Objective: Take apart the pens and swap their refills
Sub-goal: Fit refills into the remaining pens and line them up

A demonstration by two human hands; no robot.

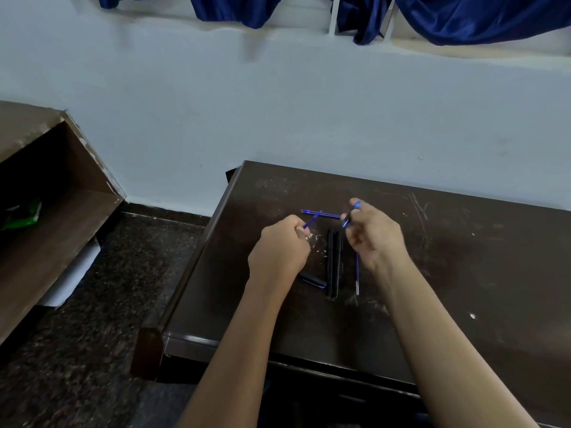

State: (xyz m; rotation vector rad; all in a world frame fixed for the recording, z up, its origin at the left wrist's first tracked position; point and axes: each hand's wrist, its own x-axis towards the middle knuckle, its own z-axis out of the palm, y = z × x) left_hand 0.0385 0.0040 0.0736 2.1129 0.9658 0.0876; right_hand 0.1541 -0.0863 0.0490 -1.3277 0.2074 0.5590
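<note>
The left hand (279,251) is curled into a fist and pinches a thin blue refill (312,219), which projects up and to the right toward the right hand (375,236). The right hand pinches a short blue barrel (345,223) between thumb and fingertips, its other fingers loosely curled. Refill and barrel are near each other but apart. The judged step is insertion of the refill into the barrel. Hazard 1: misalignment. The refill is held at its rear end, so the long free end can flex. If it meets the barrel mouth at an angle it may bend or skid past the opening. Hazard 2: wrong pairing. A second refill (357,273) lies on the desk (463,257) just beside and partly under the right hand. A blue rod (330,215) lies behind both hands, and whether it is a refill or a body part cannot be told. The blue parts look alike, so the held refill may go back into its own barrel and no swap results. Hazard 3: displacement. Two black pens (333,264) lie side by side between the forearms, and a black piece (312,280) lies at the left wrist. A lowered wrist could roll any of these round parts. The left desk edge is near the black piece, which could drop to the floor. Hazard 4: grip loss. The barrel is held by a fingertip pinch only, so an axial push from the refill may slide it out of the fingers.
</note>
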